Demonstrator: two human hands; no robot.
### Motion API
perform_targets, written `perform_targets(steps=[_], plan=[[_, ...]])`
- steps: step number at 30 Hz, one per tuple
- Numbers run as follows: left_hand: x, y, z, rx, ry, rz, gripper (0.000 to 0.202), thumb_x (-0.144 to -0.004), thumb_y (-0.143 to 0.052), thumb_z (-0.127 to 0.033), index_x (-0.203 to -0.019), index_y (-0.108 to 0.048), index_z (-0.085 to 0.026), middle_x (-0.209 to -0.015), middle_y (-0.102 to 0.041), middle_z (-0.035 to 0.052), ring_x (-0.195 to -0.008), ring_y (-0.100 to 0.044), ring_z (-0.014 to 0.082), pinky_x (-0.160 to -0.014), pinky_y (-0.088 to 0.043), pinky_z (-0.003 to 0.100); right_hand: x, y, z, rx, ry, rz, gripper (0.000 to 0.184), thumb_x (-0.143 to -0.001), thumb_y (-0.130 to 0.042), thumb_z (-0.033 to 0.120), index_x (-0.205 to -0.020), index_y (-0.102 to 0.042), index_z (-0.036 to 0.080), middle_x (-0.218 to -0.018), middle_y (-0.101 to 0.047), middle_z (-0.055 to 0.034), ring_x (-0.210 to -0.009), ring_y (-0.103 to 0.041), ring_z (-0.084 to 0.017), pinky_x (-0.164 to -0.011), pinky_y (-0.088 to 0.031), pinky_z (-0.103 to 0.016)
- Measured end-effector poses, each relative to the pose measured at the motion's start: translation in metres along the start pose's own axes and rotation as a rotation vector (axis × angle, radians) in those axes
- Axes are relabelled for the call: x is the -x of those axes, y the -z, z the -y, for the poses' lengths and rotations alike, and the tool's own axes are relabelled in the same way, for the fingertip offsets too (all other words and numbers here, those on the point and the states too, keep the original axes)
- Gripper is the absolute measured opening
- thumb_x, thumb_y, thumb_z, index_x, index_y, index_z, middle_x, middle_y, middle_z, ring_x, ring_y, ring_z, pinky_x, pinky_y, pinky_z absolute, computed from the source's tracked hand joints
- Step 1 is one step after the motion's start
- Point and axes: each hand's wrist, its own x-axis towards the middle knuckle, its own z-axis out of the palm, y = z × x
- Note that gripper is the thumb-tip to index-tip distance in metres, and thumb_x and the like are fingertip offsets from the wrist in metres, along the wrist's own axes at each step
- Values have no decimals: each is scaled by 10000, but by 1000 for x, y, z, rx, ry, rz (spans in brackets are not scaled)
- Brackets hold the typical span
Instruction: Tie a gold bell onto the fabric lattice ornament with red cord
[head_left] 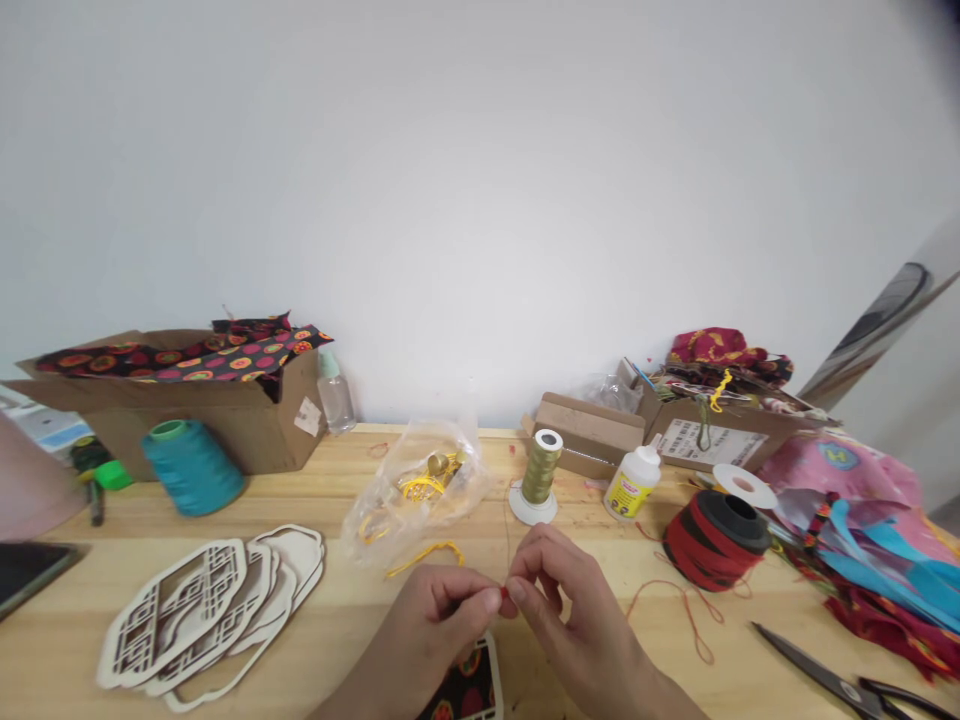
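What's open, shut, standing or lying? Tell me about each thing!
Left hand: pinching a small red thing
Right hand: fingertips pinched at it too
Left box: open, holding patterned cloth
Olive thread spool: upright
Glue bottle: upright
Plastic bag: crumpled, yellow cord inside
Wooden frames: lying overlapped
Scissors: lying down, blades seemingly shut

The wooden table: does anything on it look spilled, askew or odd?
Nothing looks spilled. The loose red thread beside the red-and-black spool looks untidy, lying in stray loops across the wooden table rather than neatly wound.
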Motion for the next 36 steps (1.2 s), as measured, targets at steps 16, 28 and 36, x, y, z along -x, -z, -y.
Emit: perform_targets(steps=[16, 28, 36], plan=[[0, -1, -4, 345, 96, 114, 318, -723, -552, -406, -622, -601, -108, -448, -295, -89, -400, -171, 38, -394, -104, 202, -4, 8, 1, -61, -82, 108, 169, -815, -484, 268, -684, -547, 181, -667, -514, 4, -568, -411, -108, -500, -331, -222], [-1, 0, 1, 238, 86, 92, 303, -693, -578, -415, -620, -585, -121, -429, -226, -113, -395, -165, 40, -392, -132, 189, -3, 8, 0, -14, -45, 103, 136, -799, -495, 225, -671, -514, 180, -668, -485, 12, -619, -433, -112, -557, -338, -228], [0, 1, -2, 135, 44, 120, 394, -789, -392, -447, -652, -573, -125, -473, -354, -64, -402, -288, 67, -395, -194, 201, -4, 9, 1, -12, -91, 97, 145, -797, -492, 226, -662, -517, 178, -661, -498, 9, -601, -425, -115, -546, -332, -233]])
